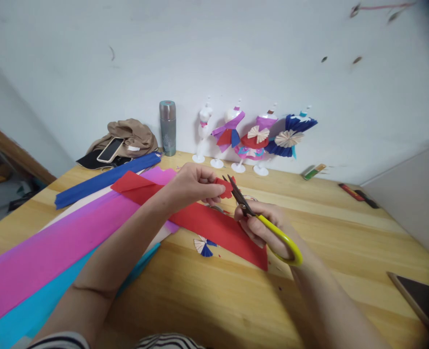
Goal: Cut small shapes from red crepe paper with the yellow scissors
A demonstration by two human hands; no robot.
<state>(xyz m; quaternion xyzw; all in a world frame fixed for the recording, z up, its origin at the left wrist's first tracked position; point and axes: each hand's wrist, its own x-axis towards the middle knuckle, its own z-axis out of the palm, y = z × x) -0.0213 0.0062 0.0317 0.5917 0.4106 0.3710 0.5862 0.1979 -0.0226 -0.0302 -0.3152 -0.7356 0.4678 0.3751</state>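
My left hand (203,185) pinches a small piece of red paper (228,187) between thumb and fingers. In my right hand (261,224) is a pair of scissors (278,232) with yellow handles and dark blades. The blades are parted and reach up to the right edge of the red piece. Beneath both hands a long red paper strip (214,224) lies slantwise across the wooden table (330,271). A small fan-shaped bow (204,245) in cream and dark blue rests just in front of that strip.
Magenta paper (65,232), turquoise paper (47,295) and a blue roll (105,179) lie at the left. Behind stand a thermos (168,128) and several small dressed mannequins (260,138). A phone (110,149) lies by brown cloth (132,135). A glue stick (314,171) is back right.
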